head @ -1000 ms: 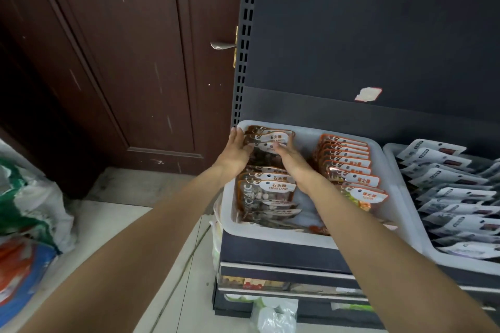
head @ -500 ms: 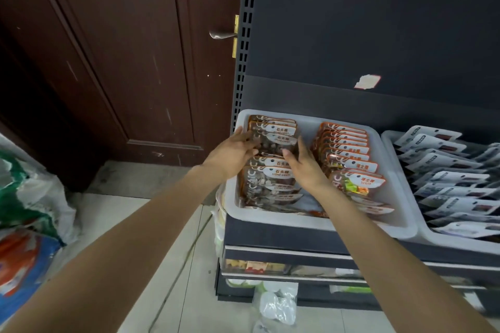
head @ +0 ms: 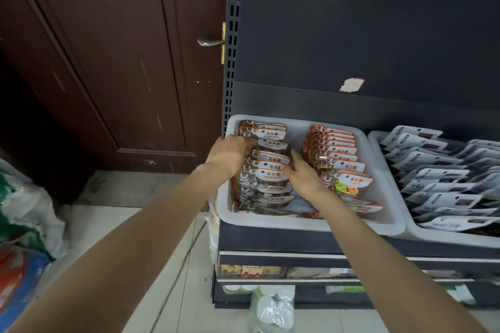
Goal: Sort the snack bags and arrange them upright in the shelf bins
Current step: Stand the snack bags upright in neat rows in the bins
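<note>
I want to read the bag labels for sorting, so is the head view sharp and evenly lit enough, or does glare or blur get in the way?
Head view: soft, even light; the stone candy bags between the left hand and right hand read clearly; small glints on the sugar bags; wide-angle bending towards the edges; the white bags at right are too soft to read.

left-row bags [head: 272,176]: "石头糖 STONE CANDY" | right-row bags [head: 356,181]: "SUGAR"
</note>
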Motion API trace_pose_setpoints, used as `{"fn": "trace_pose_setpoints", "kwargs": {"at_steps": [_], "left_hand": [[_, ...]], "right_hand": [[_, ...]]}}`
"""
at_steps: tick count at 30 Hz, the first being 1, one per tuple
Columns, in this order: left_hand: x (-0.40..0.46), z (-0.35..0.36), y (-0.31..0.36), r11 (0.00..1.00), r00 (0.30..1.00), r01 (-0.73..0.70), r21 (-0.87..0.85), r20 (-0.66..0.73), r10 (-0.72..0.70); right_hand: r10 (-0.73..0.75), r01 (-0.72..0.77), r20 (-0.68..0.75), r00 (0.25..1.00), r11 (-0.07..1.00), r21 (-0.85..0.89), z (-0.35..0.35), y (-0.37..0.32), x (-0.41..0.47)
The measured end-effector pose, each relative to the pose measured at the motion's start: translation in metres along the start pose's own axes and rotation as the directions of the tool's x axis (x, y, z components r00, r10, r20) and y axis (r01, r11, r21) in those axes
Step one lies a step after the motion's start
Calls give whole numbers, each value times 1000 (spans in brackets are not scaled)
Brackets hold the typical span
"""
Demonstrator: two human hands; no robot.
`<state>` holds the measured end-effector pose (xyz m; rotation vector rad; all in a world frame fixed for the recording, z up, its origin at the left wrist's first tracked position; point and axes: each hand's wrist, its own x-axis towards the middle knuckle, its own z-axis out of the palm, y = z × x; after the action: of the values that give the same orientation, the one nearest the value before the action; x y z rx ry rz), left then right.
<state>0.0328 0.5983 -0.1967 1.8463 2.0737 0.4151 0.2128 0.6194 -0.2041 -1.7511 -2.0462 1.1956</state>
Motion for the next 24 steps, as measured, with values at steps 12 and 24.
{"fn": "trace_pose_setpoints", "kwargs": {"at_steps": [12, 24], "left_hand": [[15, -19, -1, 992, 998, -62, -109, 25, 65], [31, -9, -1, 928, 988, 2, -373, -140, -58]], "right_hand": [[-86, 87, 14, 996, 993, -82, -8, -3, -5], [44, -49, -141, 989, 998, -29, -12, -9, 13]]}}
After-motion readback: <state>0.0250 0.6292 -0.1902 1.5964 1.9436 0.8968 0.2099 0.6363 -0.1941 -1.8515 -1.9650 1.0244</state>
